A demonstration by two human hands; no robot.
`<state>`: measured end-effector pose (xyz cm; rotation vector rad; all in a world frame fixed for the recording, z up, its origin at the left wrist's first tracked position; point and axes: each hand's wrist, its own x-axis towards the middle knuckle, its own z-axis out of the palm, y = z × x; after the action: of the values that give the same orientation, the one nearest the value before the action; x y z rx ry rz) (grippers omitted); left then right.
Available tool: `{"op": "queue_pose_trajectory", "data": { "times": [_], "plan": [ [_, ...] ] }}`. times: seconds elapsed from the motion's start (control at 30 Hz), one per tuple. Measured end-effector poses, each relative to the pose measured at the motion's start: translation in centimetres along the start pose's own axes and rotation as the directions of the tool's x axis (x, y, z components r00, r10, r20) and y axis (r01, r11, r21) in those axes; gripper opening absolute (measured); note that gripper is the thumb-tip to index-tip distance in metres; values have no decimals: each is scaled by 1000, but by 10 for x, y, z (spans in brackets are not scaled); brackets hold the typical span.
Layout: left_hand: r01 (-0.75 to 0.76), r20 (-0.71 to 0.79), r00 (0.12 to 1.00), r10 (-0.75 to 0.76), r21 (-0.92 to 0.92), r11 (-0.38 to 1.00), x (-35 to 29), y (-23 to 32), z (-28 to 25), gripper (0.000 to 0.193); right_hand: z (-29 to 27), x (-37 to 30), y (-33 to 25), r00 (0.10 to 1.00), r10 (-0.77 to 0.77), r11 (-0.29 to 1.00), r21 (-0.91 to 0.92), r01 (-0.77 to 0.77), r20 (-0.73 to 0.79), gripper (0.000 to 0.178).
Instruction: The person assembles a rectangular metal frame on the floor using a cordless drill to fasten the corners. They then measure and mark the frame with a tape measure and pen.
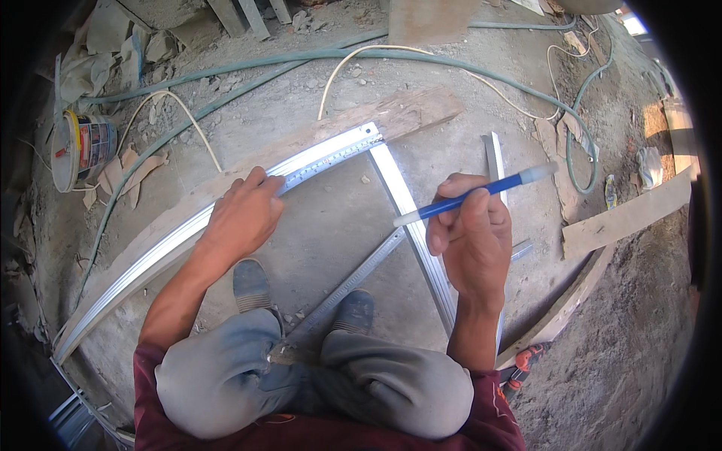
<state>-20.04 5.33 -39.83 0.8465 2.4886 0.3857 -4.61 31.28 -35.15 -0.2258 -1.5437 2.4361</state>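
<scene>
Though probably light and stiff, grasp long silvery metal strip [327, 153] along brown wooden plank [421, 111] by both edges. Clamped on it with left grip [244, 213], on slim blue plastic marker [508, 183] with right grip [477, 240].

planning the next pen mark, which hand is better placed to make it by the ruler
Probably the right: the right hand grips the blue pen, to the right of the ruler's holed end, while the left hand is occupied, resting on the ruler.
</scene>
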Motion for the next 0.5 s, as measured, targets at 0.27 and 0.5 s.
{"op": "queue_pose_trajectory", "data": {
  "times": [0.27,0.5],
  "plan": [
    [13,8,1000,-13,-24,1000,0,0,-2,40,15,0,-2,991,61,974,-212,-85,-116,36],
    [39,21,999,-39,7,999,-3,-4,-3,41,40,-33,-40,867,-245,641,-598,481,434,36]
  ]
}}
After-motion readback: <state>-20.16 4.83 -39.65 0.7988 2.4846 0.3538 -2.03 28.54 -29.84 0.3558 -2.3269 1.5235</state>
